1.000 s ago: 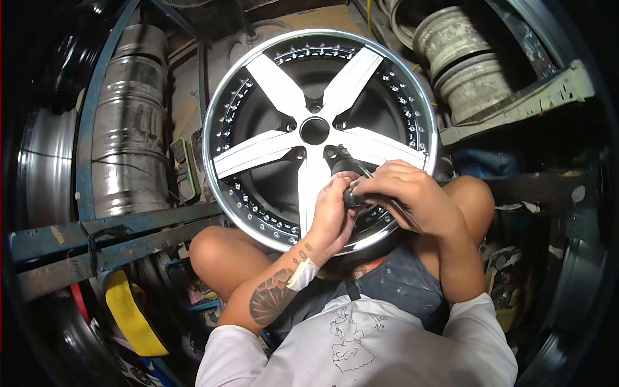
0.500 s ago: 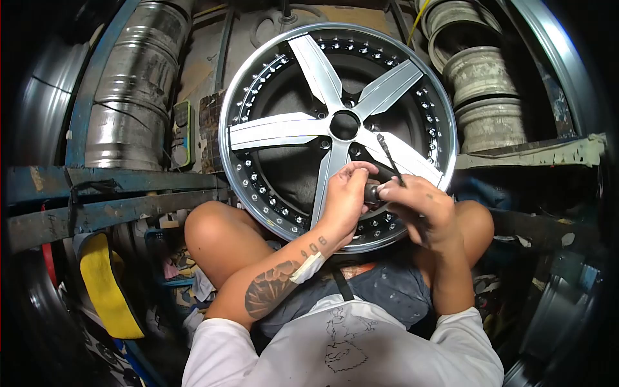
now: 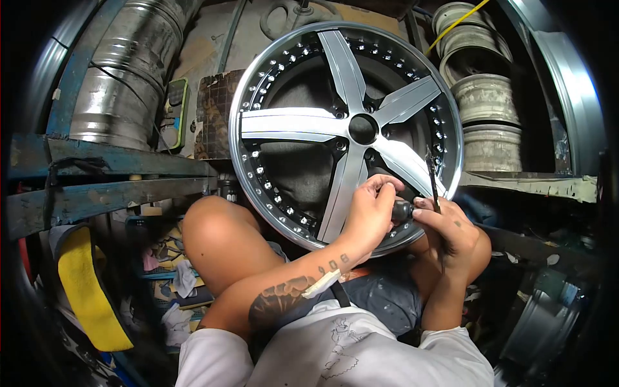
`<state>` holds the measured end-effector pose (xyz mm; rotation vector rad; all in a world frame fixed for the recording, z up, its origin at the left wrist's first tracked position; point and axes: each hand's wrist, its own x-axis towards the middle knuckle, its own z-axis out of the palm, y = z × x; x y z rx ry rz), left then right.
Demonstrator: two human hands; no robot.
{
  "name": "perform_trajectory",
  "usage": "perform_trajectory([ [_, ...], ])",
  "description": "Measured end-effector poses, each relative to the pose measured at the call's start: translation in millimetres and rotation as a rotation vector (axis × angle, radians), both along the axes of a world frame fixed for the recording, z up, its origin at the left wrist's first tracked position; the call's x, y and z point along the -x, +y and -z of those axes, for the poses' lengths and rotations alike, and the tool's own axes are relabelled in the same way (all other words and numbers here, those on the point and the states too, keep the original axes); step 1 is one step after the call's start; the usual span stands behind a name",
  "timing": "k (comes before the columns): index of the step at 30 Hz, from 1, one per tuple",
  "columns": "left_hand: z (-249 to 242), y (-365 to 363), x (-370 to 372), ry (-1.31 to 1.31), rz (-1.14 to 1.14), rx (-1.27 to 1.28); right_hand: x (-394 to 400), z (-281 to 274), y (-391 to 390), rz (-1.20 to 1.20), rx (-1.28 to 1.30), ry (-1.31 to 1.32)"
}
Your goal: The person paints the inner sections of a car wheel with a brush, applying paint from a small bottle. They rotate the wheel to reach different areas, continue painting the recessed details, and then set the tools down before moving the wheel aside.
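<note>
A five-spoke wheel rim (image 3: 296,122) with a polished lip and rows of small bolts leans before my knees. Over its lower right part, my left hand (image 3: 376,209) is closed around a small black rounded bottle-like piece (image 3: 403,211), partly hidden by the fingers. My right hand (image 3: 454,229) meets that piece from the right, thumb and finger at its end. A thin dark brush (image 3: 433,177) stands up from the right hand's fingers, its tip overlapping the lower right spoke.
Metal barrels (image 3: 122,77) are stacked at left behind a blue frame rail (image 3: 116,164). Worn rims (image 3: 483,100) are piled at right beside a yellow cable (image 3: 458,27). A yellow abrasive belt (image 3: 90,287) hangs at lower left. Scraps and rags (image 3: 184,277) lie below.
Both hands have shifted right in view with the black piece and brush, and the brush now points more upright. The wheel also appears farther right as the view shifts.
</note>
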<state>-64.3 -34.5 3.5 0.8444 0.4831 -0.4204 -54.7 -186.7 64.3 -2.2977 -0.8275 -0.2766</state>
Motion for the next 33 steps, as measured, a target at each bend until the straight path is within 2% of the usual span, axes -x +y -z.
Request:
perform_trajectory([
  [4,3.4,-5.7,0.3,-0.14,-0.07,-0.043,1.8,-11.1,7.6,0.094,0.033,0.06],
  [9,-4.7,-2.9,-1.4,-0.192,-0.13,-0.054,8.0,-20.7,15.2,0.255,0.08,0.173],
  [12,-5.6,-1.5,-3.3,-0.176,-0.164,-0.034,0.6,-15.3,22.0,0.196,0.091,0.038],
  [15,-7.0,2.8,-5.0,-0.145,-0.178,-0.005,0.6,-16.8,30.1,0.274,0.118,0.106],
  [24,-4.3,0.5,-3.1,-0.219,-0.32,0.032,1.3,1.5,30.6,0.37,0.276,0.026],
  [27,-7.0,4.7,-7.8,-0.231,-0.348,0.063,-8.6,-0.1,42.1,0.26,0.142,-0.085],
  [33,-9.9,11.3,-11.4,-0.228,-0.401,0.007,-13.0,-4.0,36.6,0.106,0.106,-0.037],
])
